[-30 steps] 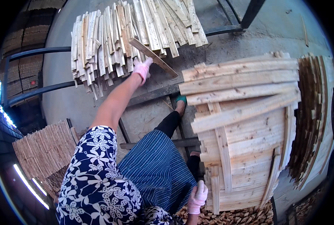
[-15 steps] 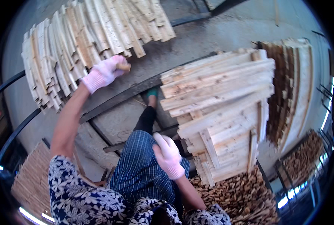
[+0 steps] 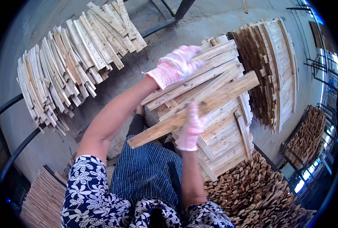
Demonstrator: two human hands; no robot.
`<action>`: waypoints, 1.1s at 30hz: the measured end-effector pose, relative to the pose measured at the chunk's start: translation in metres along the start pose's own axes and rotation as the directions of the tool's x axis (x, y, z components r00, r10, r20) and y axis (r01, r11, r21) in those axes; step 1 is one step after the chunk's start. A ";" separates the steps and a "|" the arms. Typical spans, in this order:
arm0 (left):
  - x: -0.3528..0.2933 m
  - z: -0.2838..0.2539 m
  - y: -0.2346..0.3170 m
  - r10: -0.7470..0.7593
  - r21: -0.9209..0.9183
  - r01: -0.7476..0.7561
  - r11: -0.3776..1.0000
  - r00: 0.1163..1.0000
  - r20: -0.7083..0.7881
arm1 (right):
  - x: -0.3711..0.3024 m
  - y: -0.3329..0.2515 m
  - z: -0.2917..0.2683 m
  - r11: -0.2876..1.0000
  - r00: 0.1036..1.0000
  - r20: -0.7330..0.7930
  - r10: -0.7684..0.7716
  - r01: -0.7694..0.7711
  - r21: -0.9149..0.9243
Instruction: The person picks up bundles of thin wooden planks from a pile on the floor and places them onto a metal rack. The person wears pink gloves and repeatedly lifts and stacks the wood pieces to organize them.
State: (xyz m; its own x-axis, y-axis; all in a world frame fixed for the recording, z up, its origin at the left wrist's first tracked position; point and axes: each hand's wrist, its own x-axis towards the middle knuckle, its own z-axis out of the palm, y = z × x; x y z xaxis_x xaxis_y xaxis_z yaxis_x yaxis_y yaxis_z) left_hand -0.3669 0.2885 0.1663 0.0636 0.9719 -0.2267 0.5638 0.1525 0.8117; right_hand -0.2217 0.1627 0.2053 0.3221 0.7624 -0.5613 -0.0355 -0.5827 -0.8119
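A long wooden plank (image 3: 229, 92) is held slantwise in front of me, its near end low at the left and its far end up at the right. My right hand (image 3: 191, 131), in a pink and white knit glove, is closed on the plank's middle with the thumb across its face. My left hand (image 3: 178, 65), gloved alike and somewhat blurred, is off the plank, above the far boards, with its fingers stretched out and nothing visible in them. Beneath both hands lies a stack of pale boards (image 3: 222, 131), some set side by side and others crosswise.
A row of loose wooden strips (image 3: 78, 57) lies at the far left beside dark metal bars (image 3: 165, 26). A tall board stack (image 3: 271, 72) stands at the right. Piled wood ends (image 3: 252, 190) fill the lower right, and another wood pile (image 3: 43, 197) stands at the lower left.
My left hand has swung right from the strip row, where it gripped a wooden piece, and is now open. My right hand has risen from my lap and now grips the plank. The view has shifted.
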 end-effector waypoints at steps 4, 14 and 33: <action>0.005 0.045 -0.081 -0.330 0.193 0.297 0.935 0.928 0.172 | 0.098 0.004 -0.013 0.996 0.992 -0.099 -0.079 0.083 0.038; 0.009 0.057 -0.089 -0.360 0.115 0.342 0.933 0.868 0.341 | 0.158 0.033 0.031 0.563 0.969 -0.175 -0.172 -0.048 -0.825; 0.023 0.040 -0.076 -0.381 0.246 0.304 0.920 0.840 0.387 | 0.160 0.049 -0.012 0.504 0.925 0.133 -0.357 0.310 -0.806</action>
State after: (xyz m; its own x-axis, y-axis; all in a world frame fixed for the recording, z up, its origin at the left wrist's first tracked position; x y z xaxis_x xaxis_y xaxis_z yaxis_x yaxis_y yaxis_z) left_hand -0.3759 0.2922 0.0777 0.1575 0.6884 -0.7080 0.7411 0.3915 0.5455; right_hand -0.1607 0.2522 0.0777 0.1851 0.9502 -0.2508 0.8448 -0.2842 -0.4534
